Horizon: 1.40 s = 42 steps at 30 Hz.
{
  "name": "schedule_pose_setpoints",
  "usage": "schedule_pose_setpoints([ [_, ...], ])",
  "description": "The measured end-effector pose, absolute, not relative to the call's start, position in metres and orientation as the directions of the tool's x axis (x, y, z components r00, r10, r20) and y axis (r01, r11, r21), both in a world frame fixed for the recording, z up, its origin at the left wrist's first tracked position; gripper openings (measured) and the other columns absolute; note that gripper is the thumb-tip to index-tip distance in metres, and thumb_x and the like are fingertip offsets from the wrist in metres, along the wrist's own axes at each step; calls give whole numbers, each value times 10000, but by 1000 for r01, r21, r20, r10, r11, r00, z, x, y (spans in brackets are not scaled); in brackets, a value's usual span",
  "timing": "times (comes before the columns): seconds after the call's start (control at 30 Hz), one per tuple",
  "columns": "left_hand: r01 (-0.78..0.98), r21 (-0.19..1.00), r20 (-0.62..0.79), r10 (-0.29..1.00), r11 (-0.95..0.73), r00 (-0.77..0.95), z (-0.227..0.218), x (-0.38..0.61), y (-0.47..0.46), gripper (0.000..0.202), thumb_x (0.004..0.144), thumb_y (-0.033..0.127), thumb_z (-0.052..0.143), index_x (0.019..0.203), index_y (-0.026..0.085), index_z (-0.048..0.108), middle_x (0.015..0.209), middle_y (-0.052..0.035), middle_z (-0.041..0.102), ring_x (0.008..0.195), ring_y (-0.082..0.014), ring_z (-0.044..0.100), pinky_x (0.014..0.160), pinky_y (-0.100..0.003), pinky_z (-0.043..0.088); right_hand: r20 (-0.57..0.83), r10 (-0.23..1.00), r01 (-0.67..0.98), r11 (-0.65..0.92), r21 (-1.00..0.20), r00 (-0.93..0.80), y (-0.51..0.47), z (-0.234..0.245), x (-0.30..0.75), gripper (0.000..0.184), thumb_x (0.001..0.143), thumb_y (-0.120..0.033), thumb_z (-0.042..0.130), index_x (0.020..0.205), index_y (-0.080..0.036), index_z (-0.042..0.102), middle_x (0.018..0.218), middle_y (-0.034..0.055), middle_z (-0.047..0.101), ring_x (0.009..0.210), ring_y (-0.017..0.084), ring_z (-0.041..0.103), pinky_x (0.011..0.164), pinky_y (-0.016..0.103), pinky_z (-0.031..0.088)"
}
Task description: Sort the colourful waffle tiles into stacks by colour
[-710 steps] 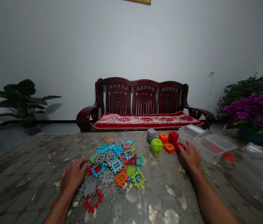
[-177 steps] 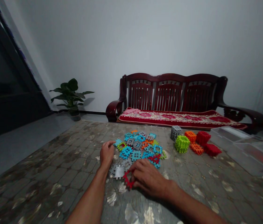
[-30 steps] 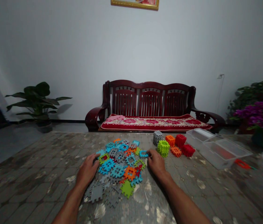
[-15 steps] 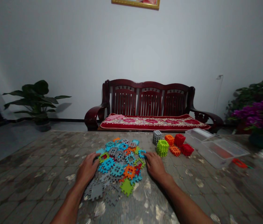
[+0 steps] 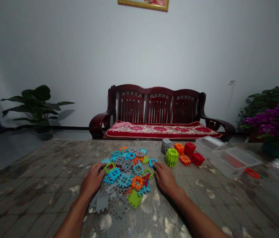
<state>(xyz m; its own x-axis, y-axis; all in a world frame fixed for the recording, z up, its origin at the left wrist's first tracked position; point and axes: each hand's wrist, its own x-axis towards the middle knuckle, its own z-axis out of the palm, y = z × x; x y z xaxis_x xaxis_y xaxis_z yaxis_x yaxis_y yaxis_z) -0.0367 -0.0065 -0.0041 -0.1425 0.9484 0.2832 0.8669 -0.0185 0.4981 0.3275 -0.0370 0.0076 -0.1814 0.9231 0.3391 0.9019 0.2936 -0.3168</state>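
A pile of flat, notched interlocking plastic pieces [image 5: 124, 180] in blue, grey, orange, green and red lies on the table in front of me. At its left edge rests my left hand [image 5: 94, 177], fingers loosely apart beside a light-blue piece [image 5: 106, 160] and holding nothing. My right hand [image 5: 164, 177] is at the pile's right edge, its fingertips on a blue square frame piece [image 5: 151, 161]; the thumb is hidden. Loose grey pieces [image 5: 102, 202] and a solid green piece [image 5: 134, 198] lie at the near side.
Right of the pile stand a grey stack [image 5: 166, 146], a green stack [image 5: 172, 157], and several orange and red stacks [image 5: 190, 148]. Clear plastic boxes [image 5: 228, 162] and an orange-red item [image 5: 252, 172] lie farther right. Beyond the table [image 5: 62, 172] is a wooden bench [image 5: 157, 109].
The blue frame piece at my right fingertips has shifted slightly right, away from the pile. My left hand stays at the pile's left edge. The whole view has shifted a little.
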Motion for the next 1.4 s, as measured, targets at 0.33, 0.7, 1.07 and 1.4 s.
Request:
schedule_pose_setpoints([
  [0.33,871,492,292,946,-19,-144,-8,-38,-4,429,913,325,413,1196,222,719,1357,-84,657,1273,-252,601,1118,-402,446,441,897,877,212,-432,1,-44,0,335,327,845,-136,469,1084,-161,689,1184,143,695,1131,260,619,1032,372,459],
  [0.7,898,429,181,965,95,-188,-6,-28,3,583,1001,427,289,1487,181,497,1578,-138,468,1492,-266,381,1204,-489,319,391,734,637,-73,-768,556,-35,-15,384,426,738,-317,490,1117,-151,592,1049,121,661,884,254,641,845,351,506],
  [1.07,966,259,102,995,-4,-23,-3,-7,7,604,1009,473,289,1534,219,448,1624,-125,403,1530,-253,312,1247,-472,203,410,803,828,-175,-532,433,-28,-2,378,859,774,-343,653,1520,-103,300,1402,207,538,1325,347,500,1096,418,398],
  [1.4,965,260,118,993,-34,4,-6,2,0,577,1003,473,349,1513,234,478,1617,-123,415,1522,-269,326,1239,-478,234,259,831,827,-352,-439,492,-20,21,369,946,858,-408,643,1589,-58,156,1384,230,587,1268,361,557,1003,413,442],
])
